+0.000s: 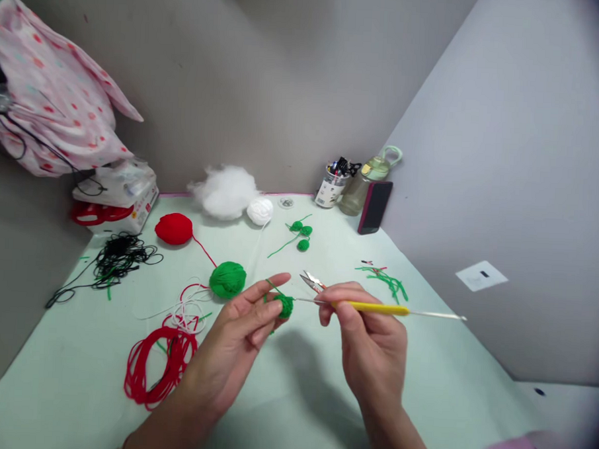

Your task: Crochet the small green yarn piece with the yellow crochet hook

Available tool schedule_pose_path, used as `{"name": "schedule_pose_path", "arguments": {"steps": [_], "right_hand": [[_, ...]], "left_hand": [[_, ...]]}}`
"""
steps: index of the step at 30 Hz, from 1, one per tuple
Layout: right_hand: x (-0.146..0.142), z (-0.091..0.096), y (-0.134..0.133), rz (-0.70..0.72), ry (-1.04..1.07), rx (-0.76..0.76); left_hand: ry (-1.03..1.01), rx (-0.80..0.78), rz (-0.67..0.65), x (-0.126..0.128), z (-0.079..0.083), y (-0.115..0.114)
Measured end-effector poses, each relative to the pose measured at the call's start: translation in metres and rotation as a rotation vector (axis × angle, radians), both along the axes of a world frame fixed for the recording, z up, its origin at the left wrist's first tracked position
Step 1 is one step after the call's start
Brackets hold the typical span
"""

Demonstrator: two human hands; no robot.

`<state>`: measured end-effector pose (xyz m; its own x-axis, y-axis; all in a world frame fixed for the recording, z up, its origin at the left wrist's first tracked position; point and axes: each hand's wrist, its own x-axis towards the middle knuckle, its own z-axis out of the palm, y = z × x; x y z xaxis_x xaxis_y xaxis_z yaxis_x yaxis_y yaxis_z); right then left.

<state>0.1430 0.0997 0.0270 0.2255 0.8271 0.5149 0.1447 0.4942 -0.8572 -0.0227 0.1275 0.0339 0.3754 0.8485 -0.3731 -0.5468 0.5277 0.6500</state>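
1. A pale green table (pixel 452 370) fills the corner; I set my clock's centre on the small green yarn piece (pixel 286 307) above its middle.
2. At ten o'clock hangs a pink dotted cloth (pixel 61 101), over a white box (pixel 144 208).
3. The left hand (pixel 238 328), at eight, pinches that piece between thumb and fingers; a green strand (pixel 273 285) runs up to a raised finger.
4. The right hand (pixel 371 337), between three and four, pinches the handle of a yellow-handled hook (pixel 382 309). The hook lies along three o'clock, its thin metal end reaching the piece's edge; whether it sits in a stitch, I can't tell.
5. White fluff (pixel 226 193) sits at eleven, a coil of red cord (pixel 137 369) at eight, and a black cord tangle (pixel 122 256) just past nine.
6. A bottle (pixel 355 195) stands at one o'clock, a phone (pixel 374 209) just right of it.
7. The red yarn ball (pixel 174 229) is at ten, the green yarn ball (pixel 227 279) between nine and ten.
8. Scissors (pixel 307 284) lie near the right fingers, between one and two.
9. Little green balls (pixel 303 245) cluster between twelve and one.
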Motion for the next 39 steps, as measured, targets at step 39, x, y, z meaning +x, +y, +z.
{"name": "schedule_pose_path", "arguments": {"steps": [39], "right_hand": [[0.0007,-0.0027,-0.0010,0.093,0.158,-0.082]], "left_hand": [[0.140,0.111,0.000,0.0029,-0.0017,-0.0026]]}}
